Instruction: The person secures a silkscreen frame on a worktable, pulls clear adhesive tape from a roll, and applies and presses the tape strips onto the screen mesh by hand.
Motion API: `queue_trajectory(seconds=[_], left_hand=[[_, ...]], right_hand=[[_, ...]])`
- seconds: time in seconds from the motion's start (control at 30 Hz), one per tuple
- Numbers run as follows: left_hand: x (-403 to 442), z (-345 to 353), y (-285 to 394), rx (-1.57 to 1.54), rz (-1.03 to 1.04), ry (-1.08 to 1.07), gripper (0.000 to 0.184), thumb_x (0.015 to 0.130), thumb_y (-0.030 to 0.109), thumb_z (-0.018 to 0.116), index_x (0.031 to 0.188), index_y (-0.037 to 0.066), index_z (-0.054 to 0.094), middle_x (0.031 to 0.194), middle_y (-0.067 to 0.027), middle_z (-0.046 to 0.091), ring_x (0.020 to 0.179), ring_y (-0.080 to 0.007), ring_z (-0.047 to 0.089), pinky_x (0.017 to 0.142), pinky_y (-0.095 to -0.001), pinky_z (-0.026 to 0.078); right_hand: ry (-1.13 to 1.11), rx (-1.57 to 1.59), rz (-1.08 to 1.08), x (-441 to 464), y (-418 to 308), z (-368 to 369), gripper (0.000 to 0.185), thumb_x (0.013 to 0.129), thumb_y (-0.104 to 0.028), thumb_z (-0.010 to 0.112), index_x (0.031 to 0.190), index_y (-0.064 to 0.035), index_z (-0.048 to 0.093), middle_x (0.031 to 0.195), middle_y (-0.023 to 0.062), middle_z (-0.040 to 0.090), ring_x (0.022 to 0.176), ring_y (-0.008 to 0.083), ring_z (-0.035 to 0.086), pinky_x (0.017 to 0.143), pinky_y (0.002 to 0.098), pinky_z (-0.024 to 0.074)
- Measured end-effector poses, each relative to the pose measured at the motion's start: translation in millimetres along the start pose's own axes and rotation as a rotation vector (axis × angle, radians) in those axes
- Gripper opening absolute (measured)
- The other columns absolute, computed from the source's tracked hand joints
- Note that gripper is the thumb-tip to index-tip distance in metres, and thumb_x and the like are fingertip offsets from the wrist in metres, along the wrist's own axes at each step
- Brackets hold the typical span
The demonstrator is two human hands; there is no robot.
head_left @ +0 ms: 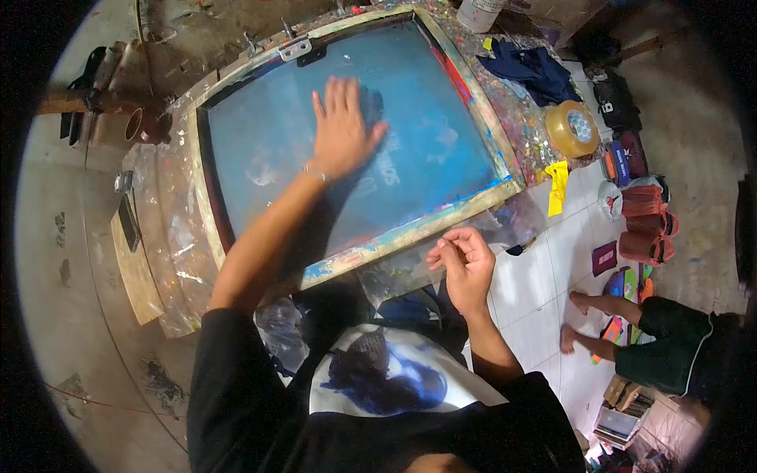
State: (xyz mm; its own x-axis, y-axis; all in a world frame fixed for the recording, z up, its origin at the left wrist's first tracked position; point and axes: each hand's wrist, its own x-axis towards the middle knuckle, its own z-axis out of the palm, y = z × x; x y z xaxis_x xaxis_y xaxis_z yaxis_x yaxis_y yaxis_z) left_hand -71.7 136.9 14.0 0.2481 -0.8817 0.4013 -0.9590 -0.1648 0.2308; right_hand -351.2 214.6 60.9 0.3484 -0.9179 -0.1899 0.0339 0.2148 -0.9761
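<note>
A blue screen-printing screen [276, 126] in a paint-stained wooden frame [386, 247] fills the upper middle of the head view. Faint pale lettering [392, 162] shows on its mesh. My left hand [343, 130] is over the upper middle of the mesh, palm down with fingers spread; it looks laid flat on it. My right hand [467, 268] hovers just off the frame's near edge at the right. Its fingers curl in toward the thumb, and whatever they may hold is hidden or too small to make out. A metal hinge clamp [296, 50] grips the frame's far edge.
Right of the frame are a tape roll [572, 128], dark blue cloth [532, 71], a yellow piece [557, 188] and a white container [479, 12]. Plastic sheeting [177, 252] and a wooden board [134, 268] lie left. Another person's legs [607, 315] and red bundles [646, 225] are at far right.
</note>
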Motion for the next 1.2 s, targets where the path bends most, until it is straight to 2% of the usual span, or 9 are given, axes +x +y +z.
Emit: queue_trajectory(seconds=[0.2,0.4,0.5,0.6,0.7,0.8,0.97,1.07,1.2], left_hand=[[-65,-39,51,-0.178,0.256,-0.291,0.117,0.071,0.066,0.072,0.148,-0.007,0.022,0.151,-0.0261,0.028,0.146,-0.0451,0.015,0.116,-0.0655,0.006],[-71,-79,57,-0.447,0.269,-0.316,0.073,0.081,0.049,0.072,0.132,0.001,0.051,0.13,-0.024,0.045,0.126,-0.042,0.042,0.106,-0.0506,0.037],[-95,-97,78,-0.732,0.213,-0.629,0.071,0.087,0.043,0.068,0.133,-0.007,0.047,0.133,-0.0283,0.049,0.122,-0.0437,0.049,0.107,-0.0509,0.036],[-121,-107,108,-0.379,0.405,-0.47,0.082,0.089,0.043,0.065,0.141,-0.013,0.035,0.146,-0.0329,0.037,0.136,-0.0456,0.038,0.115,-0.0506,0.029],[-139,-110,118,-0.232,0.481,-0.605,0.083,0.088,0.043,0.065,0.146,-0.008,0.034,0.152,-0.0293,0.032,0.143,-0.0419,0.03,0.119,-0.0481,0.023],[-147,-121,116,-0.454,0.584,-0.626,0.073,0.091,0.041,0.063,0.144,-0.003,0.04,0.145,-0.0224,0.047,0.137,-0.032,0.045,0.119,-0.0469,0.023],[-139,-160,108,-0.731,0.277,-0.444,0.051,0.087,0.024,0.07,0.127,-0.004,0.056,0.128,-0.0219,0.061,0.122,-0.034,0.057,0.111,-0.046,0.037],[-160,-171,96,-0.841,0.005,-0.365,0.044,0.084,0.017,0.072,0.121,-0.004,0.06,0.121,-0.0222,0.064,0.113,-0.0366,0.062,0.101,-0.0427,0.046],[-189,-171,87,-0.849,-0.234,-0.343,0.039,0.084,0.015,0.072,0.118,-0.004,0.062,0.114,-0.022,0.067,0.105,-0.0376,0.066,0.091,-0.0398,0.051]], right_hand=[[-0.015,-0.002,0.014,5,4,0,0.006,0.093,0.001,0.06,0.096,0.002,0.055,0.078,0.0109,0.067,0.067,0.0147,0.066,0.057,0.0265,0.0547],[0.002,0.0,-0.001,10,3,-5,0.005,0.092,0.001,0.06,0.096,0.0021,0.057,0.079,0.0098,0.067,0.068,0.013,0.066,0.059,0.0256,0.0548],[0.031,0.015,-0.042,13,0,-14,0.006,0.093,0.001,0.06,0.097,0.0019,0.057,0.079,0.0094,0.067,0.069,0.0129,0.066,0.059,0.0257,0.055],[0.069,0.013,-0.129,25,-7,-29,0.007,0.093,0.0,0.061,0.098,0.0009,0.057,0.081,0.0085,0.067,0.071,0.0118,0.065,0.061,0.0253,0.0545],[0.107,-0.127,-0.259,54,-21,-56,0.008,0.093,-0.001,0.061,0.099,0.0001,0.057,0.082,0.0059,0.066,0.073,0.0104,0.064,0.065,0.0249,0.0538],[0.204,-0.415,-0.373,100,-55,-82,0.016,0.089,-0.002,0.062,0.104,0.0015,0.058,0.083,0.009,0.068,0.075,0.0151,0.067,0.067,0.0293,0.0539],[0.447,-1.329,-0.552,200,-97,-151,0.049,0.079,-0.018,0.074,0.123,-0.0036,0.058,0.105,0.024,0.068,0.101,0.038,0.066,0.086,0.0471,0.0516],[0.328,-1.535,-0.384,235,-98,-173,0.064,0.075,-0.02,0.076,0.133,-0.0087,0.054,0.112,0.0241,0.067,0.106,0.0374,0.064,0.092,0.0495,0.0497],[0.294,-1.696,-0.26,269,-98,-175,0.05,0.075,-0.034,0.071,0.123,-0.0199,0.066,0.112,0.0183,0.069,0.103,0.0372,0.067,0.091,0.0463,0.0526]])
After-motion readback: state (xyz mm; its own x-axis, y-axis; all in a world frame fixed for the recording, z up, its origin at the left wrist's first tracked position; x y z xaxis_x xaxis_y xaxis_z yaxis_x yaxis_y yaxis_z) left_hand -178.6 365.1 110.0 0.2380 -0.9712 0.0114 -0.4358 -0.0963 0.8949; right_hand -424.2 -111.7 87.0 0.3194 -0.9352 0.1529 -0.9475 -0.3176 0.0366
